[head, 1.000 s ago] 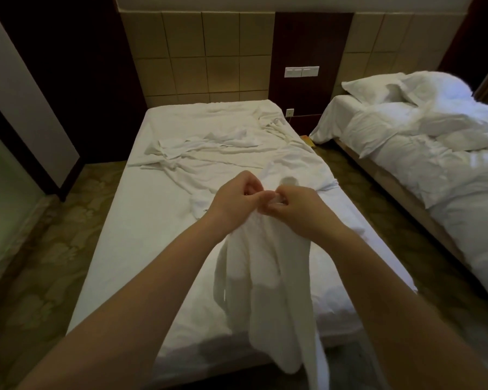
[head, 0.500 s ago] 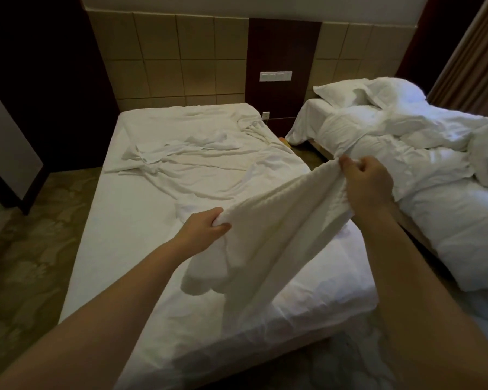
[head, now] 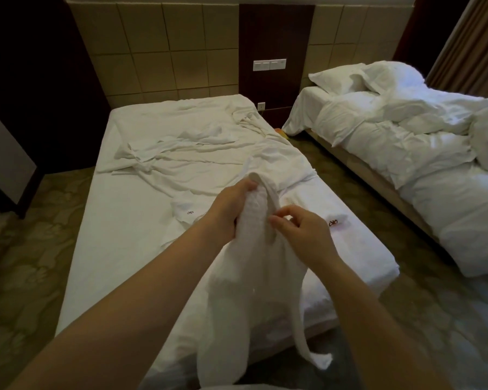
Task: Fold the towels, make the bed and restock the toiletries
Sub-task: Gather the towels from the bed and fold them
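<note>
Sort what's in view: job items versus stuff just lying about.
Job: towel, gripped by left hand, right hand at its edge; rumpled sheet on near bed; logo-marked cloth; unmade far bed.
Lying about: wall switches; curtain; orange object between the beds.

White towel (head: 245, 277) in both hands (head: 228, 210)

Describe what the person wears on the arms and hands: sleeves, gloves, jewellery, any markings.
Nothing is worn on either. The left hand and right hand are bare: no gloves, rings or watch show. The left forearm and right forearm are bare too, with no sleeve, bracelet or marking visible down to the frame edge.
</note>
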`<state>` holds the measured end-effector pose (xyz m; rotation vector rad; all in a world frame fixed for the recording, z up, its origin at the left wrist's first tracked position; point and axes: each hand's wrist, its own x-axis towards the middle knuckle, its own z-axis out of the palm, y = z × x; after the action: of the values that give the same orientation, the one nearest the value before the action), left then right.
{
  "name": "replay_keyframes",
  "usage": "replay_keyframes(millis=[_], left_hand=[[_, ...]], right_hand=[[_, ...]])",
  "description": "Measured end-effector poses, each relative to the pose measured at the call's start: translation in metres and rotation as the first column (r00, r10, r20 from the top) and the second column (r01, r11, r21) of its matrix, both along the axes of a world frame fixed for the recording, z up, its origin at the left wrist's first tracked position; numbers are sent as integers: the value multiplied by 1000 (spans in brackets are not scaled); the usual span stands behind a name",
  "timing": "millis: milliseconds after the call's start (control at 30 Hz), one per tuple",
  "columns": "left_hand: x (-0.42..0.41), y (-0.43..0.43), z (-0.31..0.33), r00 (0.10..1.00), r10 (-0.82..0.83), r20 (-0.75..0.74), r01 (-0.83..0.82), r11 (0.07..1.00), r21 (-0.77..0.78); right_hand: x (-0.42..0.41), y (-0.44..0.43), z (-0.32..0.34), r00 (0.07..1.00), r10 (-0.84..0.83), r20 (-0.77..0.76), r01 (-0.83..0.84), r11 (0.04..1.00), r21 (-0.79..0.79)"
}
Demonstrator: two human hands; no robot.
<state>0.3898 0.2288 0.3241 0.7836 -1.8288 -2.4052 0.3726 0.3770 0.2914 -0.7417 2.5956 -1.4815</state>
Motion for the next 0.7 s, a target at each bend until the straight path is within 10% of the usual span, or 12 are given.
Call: replay_keyframes(millis=[567, 700], left_hand=[[-19, 11, 4, 994, 105, 39, -110, 977, 185], [-23, 11, 3, 997, 40, -58, -61, 906, -419]], right_hand=[[-29, -2, 7, 938, 214, 271, -221, 975, -6], [-49, 3, 13, 965, 55, 256, -36, 996, -76]])
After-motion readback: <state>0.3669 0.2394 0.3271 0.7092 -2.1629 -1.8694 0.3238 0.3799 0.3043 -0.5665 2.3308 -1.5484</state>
